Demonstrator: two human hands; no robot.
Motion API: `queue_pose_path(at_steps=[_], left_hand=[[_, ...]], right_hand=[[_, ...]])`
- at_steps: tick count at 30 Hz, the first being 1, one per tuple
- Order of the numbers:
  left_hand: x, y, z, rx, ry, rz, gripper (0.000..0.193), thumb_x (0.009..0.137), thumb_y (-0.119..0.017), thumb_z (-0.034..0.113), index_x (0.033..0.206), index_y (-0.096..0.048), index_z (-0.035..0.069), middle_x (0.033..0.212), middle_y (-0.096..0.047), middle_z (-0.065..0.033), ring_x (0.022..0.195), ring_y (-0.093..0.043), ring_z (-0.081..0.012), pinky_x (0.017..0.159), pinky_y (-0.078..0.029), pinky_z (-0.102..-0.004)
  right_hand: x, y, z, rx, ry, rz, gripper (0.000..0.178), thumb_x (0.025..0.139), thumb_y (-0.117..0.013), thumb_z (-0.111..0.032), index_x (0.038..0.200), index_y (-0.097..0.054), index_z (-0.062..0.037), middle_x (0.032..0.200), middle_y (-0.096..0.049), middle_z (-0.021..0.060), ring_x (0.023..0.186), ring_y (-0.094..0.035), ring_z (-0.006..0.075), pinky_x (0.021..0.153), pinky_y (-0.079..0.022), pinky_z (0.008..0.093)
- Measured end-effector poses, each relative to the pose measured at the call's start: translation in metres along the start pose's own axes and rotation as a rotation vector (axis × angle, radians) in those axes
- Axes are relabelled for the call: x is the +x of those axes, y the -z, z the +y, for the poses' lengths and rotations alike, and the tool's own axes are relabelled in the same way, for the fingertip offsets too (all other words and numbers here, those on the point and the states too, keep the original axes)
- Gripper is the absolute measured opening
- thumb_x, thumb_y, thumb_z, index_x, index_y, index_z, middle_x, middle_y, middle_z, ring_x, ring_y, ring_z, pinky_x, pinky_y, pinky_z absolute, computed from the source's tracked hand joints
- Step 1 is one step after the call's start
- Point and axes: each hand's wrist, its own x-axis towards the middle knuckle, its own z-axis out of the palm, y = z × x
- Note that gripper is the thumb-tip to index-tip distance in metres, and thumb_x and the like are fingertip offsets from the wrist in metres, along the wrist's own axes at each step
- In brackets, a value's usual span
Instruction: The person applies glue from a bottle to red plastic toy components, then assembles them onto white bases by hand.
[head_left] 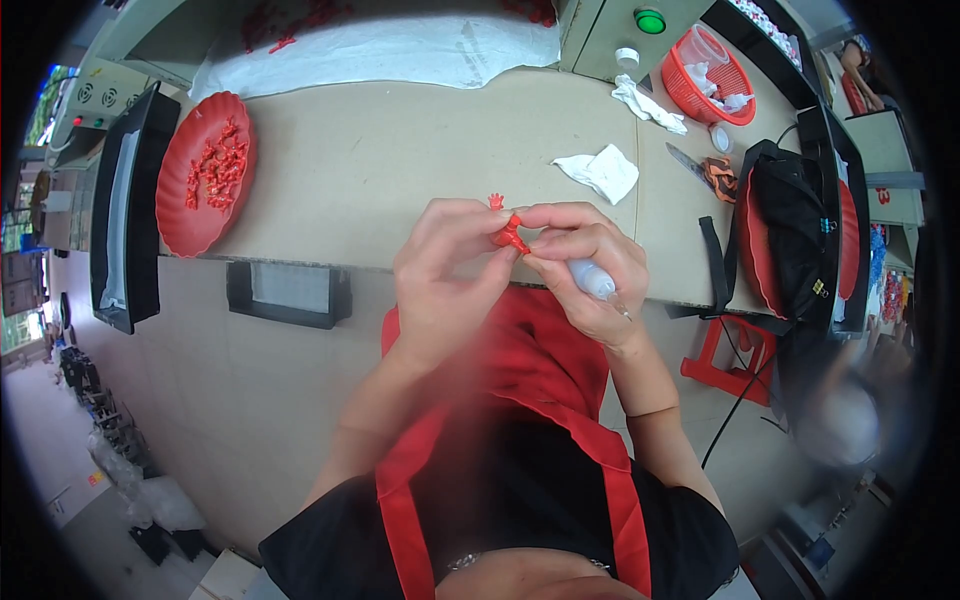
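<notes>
Between the fingertips of both hands is a small red plastic figure [512, 236], held just above the table's near edge. My left hand [445, 275] pinches it from the left, and a red crown-like end stands out above those fingers. My right hand [600, 250] grips the figure's other side with thumb and forefinger. Tucked in the same right hand is a small white squeeze bottle [592, 279], its thin needle tip pointing down and to the right. The fingers cover part of the figure.
A scalloped red plate [172, 215] of small red pieces lies at the left. White cloths [603, 172], scissors [692, 165] and a red basket [674, 92] of white bottles are on the right, near a black bag [790, 220]. Black trays [325, 318] hang beside the table.
</notes>
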Motion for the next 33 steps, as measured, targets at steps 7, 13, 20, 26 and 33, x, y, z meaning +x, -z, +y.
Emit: queue_pose_path(at_steps=[7,13,20,26,33], left_hand=[[0.0003,-0.001,0.0004,-0.009,0.033,0.007,0.034,0.071,-0.061,-0.016,0.101,-0.06,0.0,0.101,-0.053,-0.0101,0.088,-0.063,-0.0196,0.079,-0.056,-0.0299],[0.0002,0.0004,-0.0009,-0.012,0.06,-0.006,0.035,0.071,-0.061,-0.015,0.103,-0.058,-0.001,0.102,-0.052,-0.0103,0.091,-0.062,-0.0195,0.081,-0.056,-0.0309],[0.0009,0.0013,-0.0012,-0.021,0.065,-0.013,0.035,0.072,-0.061,-0.015,0.104,-0.058,-0.001,0.103,-0.052,-0.0103,0.092,-0.061,-0.0195,0.082,-0.055,-0.0316],[0.0011,0.0012,-0.0009,-0.021,0.07,-0.008,0.035,0.072,-0.06,-0.015,0.104,-0.058,0.0,0.103,-0.052,-0.0101,0.092,-0.061,-0.0194,0.082,-0.055,-0.0315],[0.0018,0.0003,0.0003,-0.029,0.081,-0.008,0.034,0.072,-0.06,-0.015,0.103,-0.058,0.0,0.103,-0.052,-0.0099,0.092,-0.061,-0.019,0.082,-0.055,-0.0313]], right_hand=[[-0.0007,-0.0011,0.004,0.0,-0.015,0.001,0.019,0.071,-0.066,0.008,0.085,-0.061,-0.0019,0.096,-0.065,0.0156,0.081,-0.066,0.0245,0.066,-0.052,0.028],[-0.0011,-0.0016,0.0078,0.002,-0.014,-0.01,0.018,0.071,-0.066,0.008,0.085,-0.061,-0.0015,0.096,-0.064,0.0159,0.081,-0.065,0.025,0.067,-0.052,0.0287],[-0.0004,-0.0029,0.0079,0.017,-0.02,0.001,0.018,0.071,-0.066,0.008,0.085,-0.06,-0.0013,0.096,-0.064,0.016,0.081,-0.065,0.0259,0.067,-0.052,0.0289],[-0.0004,-0.0025,0.0083,0.0,-0.018,-0.004,0.018,0.071,-0.066,0.008,0.085,-0.061,-0.0016,0.096,-0.064,0.0158,0.08,-0.065,0.0255,0.067,-0.052,0.0287],[0.0002,-0.0031,0.0071,0.02,-0.037,0.007,0.015,0.073,-0.065,0.007,0.085,-0.061,-0.0016,0.096,-0.064,0.0155,0.08,-0.066,0.0248,0.067,-0.052,0.0287]])
